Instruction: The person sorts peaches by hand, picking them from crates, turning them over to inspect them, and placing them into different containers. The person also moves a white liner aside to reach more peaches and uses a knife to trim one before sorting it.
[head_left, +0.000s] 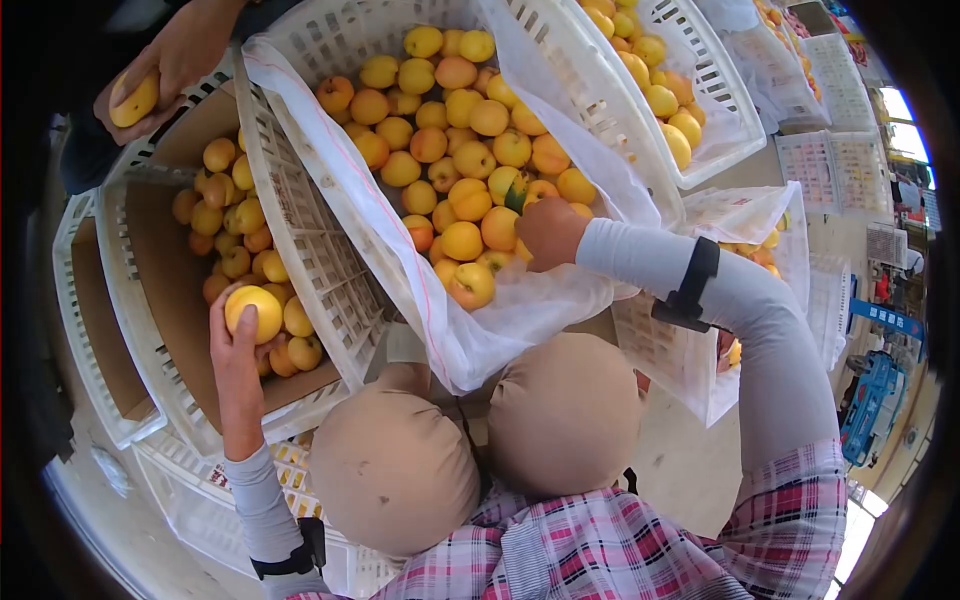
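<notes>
My left hand [240, 345] is closed round a yellow apricot [254, 314], held above a cardboard-lined white crate [165, 290]. More apricots [235, 215] lie heaped along that crate's right side. Over in the middle crate [325, 215], lined with white mesh cloth [395, 285], is a broad spread of yellow-orange apricots [465, 165]. My right hand [552, 235] reaches down among them at the right, fingers curled on an apricot mostly hidden beneath. A green leaf [516, 193] lies just beside those fingers.
Another person's hand [165, 75] holds an apricot [135, 97] at the upper left. Further fruit crates [745, 110] stand at the upper right, and a lined one [735, 300] is beyond my right forearm. My knees [400, 470] are close below the middle crate.
</notes>
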